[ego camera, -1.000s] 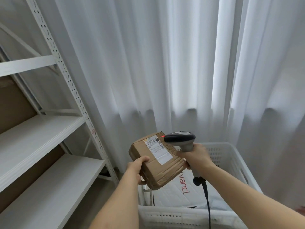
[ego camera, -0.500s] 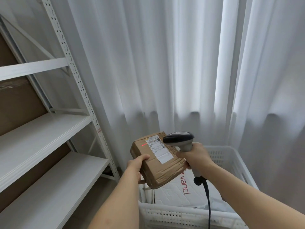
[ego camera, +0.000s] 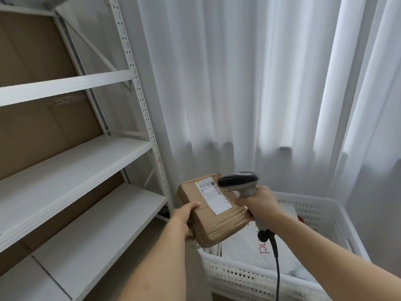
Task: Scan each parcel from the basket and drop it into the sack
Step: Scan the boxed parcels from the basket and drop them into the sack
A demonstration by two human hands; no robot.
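My left hand [ego camera: 183,217] grips the near left edge of a brown cardboard parcel [ego camera: 213,222] with a white shipping label on top, held above the left end of the white perforated basket [ego camera: 256,281]. My right hand [ego camera: 261,203] is wrapped round the handle of a grey and black barcode scanner [ego camera: 238,181], whose head hovers over the label's far end. A black cable hangs from the scanner's handle. Inside the basket lies a white parcel [ego camera: 245,250] with red lettering. No sack is in view.
A white metal shelving rack [ego camera: 71,170] with bare shelves and brown cardboard backing fills the left side. White curtains [ego camera: 249,94] hang behind the basket. Bare floor shows between the rack and the basket.
The view has swung left, showing more of the rack. The red scan light seen on the parcel earlier no longer shows. Both hands keep their hold.
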